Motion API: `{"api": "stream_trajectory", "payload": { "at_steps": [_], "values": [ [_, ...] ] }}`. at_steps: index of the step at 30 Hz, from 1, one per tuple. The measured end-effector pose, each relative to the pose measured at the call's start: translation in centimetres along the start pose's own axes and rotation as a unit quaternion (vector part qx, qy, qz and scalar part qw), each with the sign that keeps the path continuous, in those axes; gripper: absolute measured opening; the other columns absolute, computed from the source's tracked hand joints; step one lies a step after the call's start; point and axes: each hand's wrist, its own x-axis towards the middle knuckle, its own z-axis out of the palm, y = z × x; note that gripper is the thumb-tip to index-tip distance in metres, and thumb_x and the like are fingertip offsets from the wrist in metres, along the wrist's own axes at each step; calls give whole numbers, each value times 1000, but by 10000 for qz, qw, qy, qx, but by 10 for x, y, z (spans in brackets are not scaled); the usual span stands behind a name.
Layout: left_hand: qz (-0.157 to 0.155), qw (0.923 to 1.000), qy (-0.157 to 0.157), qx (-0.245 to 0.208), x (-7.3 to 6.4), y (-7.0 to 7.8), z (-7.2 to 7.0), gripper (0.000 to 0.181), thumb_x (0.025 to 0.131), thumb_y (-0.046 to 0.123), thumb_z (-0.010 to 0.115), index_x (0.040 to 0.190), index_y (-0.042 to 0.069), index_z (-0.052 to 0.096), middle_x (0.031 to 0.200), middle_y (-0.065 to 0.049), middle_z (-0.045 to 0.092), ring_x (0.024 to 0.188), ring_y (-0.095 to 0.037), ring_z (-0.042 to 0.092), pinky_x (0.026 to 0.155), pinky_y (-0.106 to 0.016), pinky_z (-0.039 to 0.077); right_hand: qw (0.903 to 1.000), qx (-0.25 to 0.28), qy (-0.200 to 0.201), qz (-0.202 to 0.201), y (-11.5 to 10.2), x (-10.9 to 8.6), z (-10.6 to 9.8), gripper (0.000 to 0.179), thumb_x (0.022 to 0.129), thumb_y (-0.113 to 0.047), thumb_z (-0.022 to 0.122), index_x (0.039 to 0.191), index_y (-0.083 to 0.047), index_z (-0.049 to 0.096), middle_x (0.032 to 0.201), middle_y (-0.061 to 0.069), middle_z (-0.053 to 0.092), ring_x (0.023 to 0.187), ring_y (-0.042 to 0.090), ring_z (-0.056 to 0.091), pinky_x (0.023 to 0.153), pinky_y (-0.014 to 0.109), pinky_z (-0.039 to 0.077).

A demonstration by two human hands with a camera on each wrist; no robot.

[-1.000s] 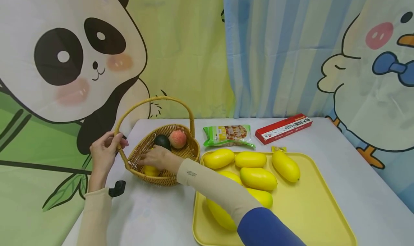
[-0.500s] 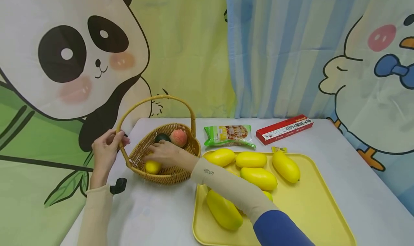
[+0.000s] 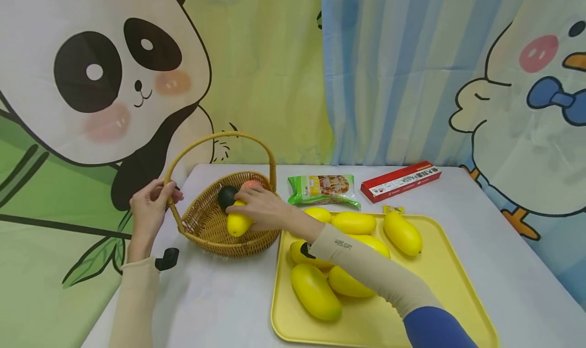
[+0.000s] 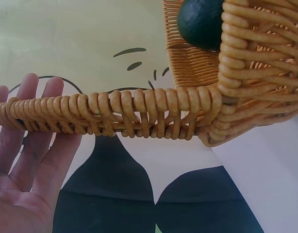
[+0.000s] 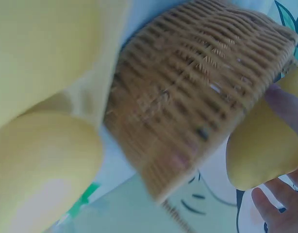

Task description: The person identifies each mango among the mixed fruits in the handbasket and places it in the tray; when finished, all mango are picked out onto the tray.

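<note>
My left hand [image 3: 148,210] grips the handle [image 4: 115,111] of a wicker basket [image 3: 206,236] at the left of the table. Thumb and fingers close round it at its lower left. Over the basket's front part, my right hand [image 3: 270,208] holds a yellow mango [image 3: 239,222], tip pointing down toward the front. In the right wrist view the same mango [image 5: 265,145] lies between thumb and fingers beside the basket's woven side. A dark green avocado [image 3: 226,197] and a peach [image 3: 251,184] are at the back of the basket; the hand partly covers the peach.
Right of the basket, a yellow tray [image 3: 430,297] bears several yellow mangoes, some partly under the right sleeve. Behind it lie a green food packet [image 3: 322,189], a red pasta box [image 3: 400,181] and a small yellow packet [image 3: 393,209]. A printed curtain [image 3: 270,73] hangs behind the table.
My right hand has taken the mango from the basket's left side, lifting it and moving right, now partly over the peach. The left hand keeps its grip on the handle.
</note>
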Motion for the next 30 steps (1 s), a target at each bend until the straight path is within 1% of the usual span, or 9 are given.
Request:
{"api": "stream_trajectory", "payload": {
  "at_steps": [5, 7, 11, 15, 18, 21, 26, 28, 30],
  "values": [
    [36, 10000, 10, -17, 2, -5, 1, 21, 92, 24, 64, 101, 5, 68, 71, 10, 69, 66, -2, 65, 62, -9, 52, 9996, 191, 57, 180, 10, -37, -13, 62, 80, -41, 77, 135, -27, 53, 137, 6, 50, 126, 23, 47, 108, 40, 38],
    [74, 10000, 2, -31, 2, -5, 1, 20, 92, 24, 64, 100, 6, 68, 71, 10, 69, 66, -2, 66, 62, -9, 52, 9991, 337, 85, 259, 12, -54, -19, 63, 79, -38, 78, 135, -25, 53, 137, 7, 49, 126, 26, 47, 109, 43, 37],
    [113, 9999, -24, -36, 3, -4, 2, 24, 93, 23, 64, 102, 2, 67, 71, 10, 69, 66, -1, 66, 63, -9, 52, 9976, 520, 125, 435, 15, -88, -28, 65, 78, -34, 79, 136, -23, 52, 136, 11, 50, 126, 29, 47, 109, 46, 36],
    [55, 10000, 45, 2, 3, -7, 2, 23, 93, 22, 64, 101, 1, 67, 70, 11, 69, 65, -1, 65, 62, -9, 52, 9974, 432, 199, 535, 16, -122, -32, 65, 77, -34, 80, 135, -24, 52, 134, 11, 51, 125, 30, 47, 108, 48, 37],
    [-11, 10000, -29, 21, 4, -8, 3, 22, 93, 21, 63, 102, 1, 67, 72, 9, 69, 66, -2, 66, 63, -9, 52, 9970, 300, 290, 652, 18, -151, -33, 68, 74, -31, 84, 134, -23, 53, 134, 12, 51, 125, 31, 48, 107, 49, 38],
    [-18, 9999, -91, 46, 4, -7, 3, 24, 93, 21, 63, 104, -1, 66, 72, 10, 69, 68, -2, 66, 65, -9, 52, 9947, 383, 350, 886, 17, -181, -35, 69, 71, -29, 85, 132, -22, 55, 134, 14, 52, 125, 34, 47, 105, 52, 39],
    [-61, 10000, -13, 38, 1, -3, 0, 26, 93, 20, 63, 105, -4, 65, 71, 9, 69, 66, -2, 66, 64, -9, 52, 9890, 664, 326, 1277, 13, -224, -35, 67, 73, -37, 83, 132, -24, 55, 132, 14, 52, 123, 34, 49, 99, 56, 43],
    [-80, 10000, -34, 30, -1, -1, -1, 25, 93, 19, 63, 104, -3, 65, 72, 8, 69, 67, -2, 66, 64, -9, 52, 9876, 652, 335, 1389, 11, -239, -34, 69, 71, -41, 83, 132, -23, 55, 130, 14, 53, 120, 35, 50, 97, 56, 44],
    [-70, 10000, -67, 14, -1, 2, 0, 23, 94, 19, 62, 103, -2, 65, 72, 7, 69, 67, -3, 66, 64, -9, 52, 9862, 579, 316, 1516, 9, -253, -34, 72, 69, -40, 85, 132, -22, 55, 129, 15, 54, 119, 36, 51, 97, 57, 44]
  ]
}}
